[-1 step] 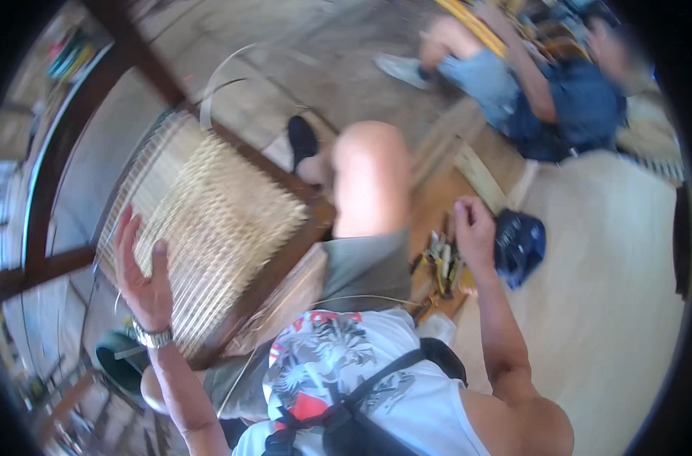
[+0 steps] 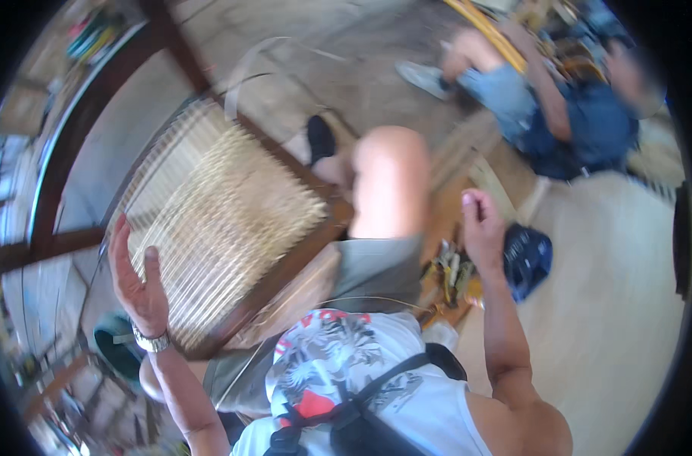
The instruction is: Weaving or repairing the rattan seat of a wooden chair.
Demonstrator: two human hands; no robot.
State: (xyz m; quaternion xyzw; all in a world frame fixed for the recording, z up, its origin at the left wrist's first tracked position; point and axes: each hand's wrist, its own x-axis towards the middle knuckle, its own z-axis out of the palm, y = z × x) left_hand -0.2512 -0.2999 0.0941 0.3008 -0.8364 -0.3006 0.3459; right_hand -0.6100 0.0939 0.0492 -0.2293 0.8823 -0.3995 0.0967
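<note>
A chair seat (image 2: 232, 201) of woven pale cane strips sits in a dark wooden frame (image 2: 243, 308), tilted before my left leg. Its near part is woven tightly, while toward the far left side the strips run loose in parallel. My left hand (image 2: 139, 281), with a metal watch on the wrist, is held open at the seat's left edge, fingers spread; contact with the strips is unclear. A loose pale strip (image 2: 232, 95) curls up from the far corner. My right hand (image 2: 483, 228) is raised beside my knee, its fingers curled together; anything between them is hidden.
Hand tools (image 2: 451, 270) lie in a heap beneath my right hand, next to a dark blue cap (image 2: 527, 258). Another person (image 2: 566, 106) sits at the far right, holding a yellow-brown pole. A green container (image 2: 116, 342) stands by my left wrist.
The whole view has shifted, so the seat, tools and other person appear farther right. My left hand is slightly farther left against the seat. My right hand stays raised with its fingers curled.
</note>
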